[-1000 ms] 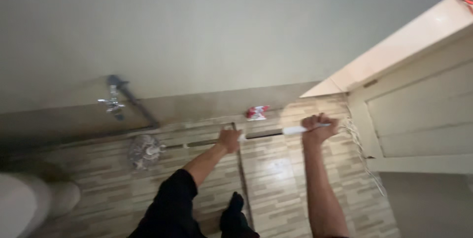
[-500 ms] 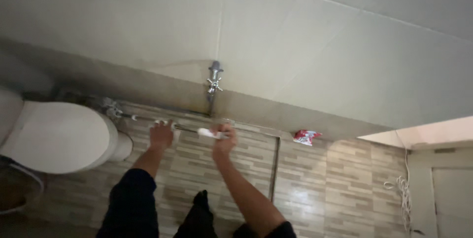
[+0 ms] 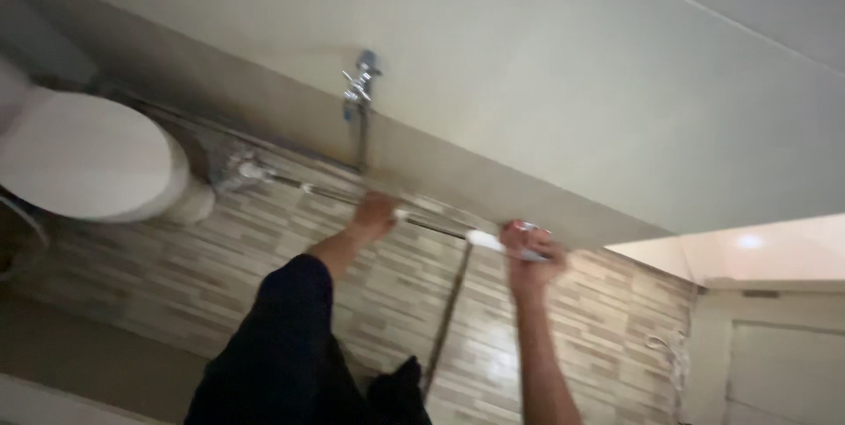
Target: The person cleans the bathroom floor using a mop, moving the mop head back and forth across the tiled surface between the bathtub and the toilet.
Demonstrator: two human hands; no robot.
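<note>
You are in a home bathroom: a white toilet [image 3: 84, 157] stands left, a chrome tap [image 3: 359, 86] juts from the plain wall [image 3: 546, 64], striped tiles [image 3: 264, 258] cover the floor

White toilet [image 3: 84, 157] on the left, pale grey-green wall [image 3: 528, 64] above, floor [image 3: 264, 258] in beige and tan brick-pattern tiles. Chrome tap [image 3: 359, 84] glinting, mop handle [image 3: 440, 227] silver with a white grip, black sleeve [image 3: 273, 346], cream door [image 3: 775, 346].
</note>
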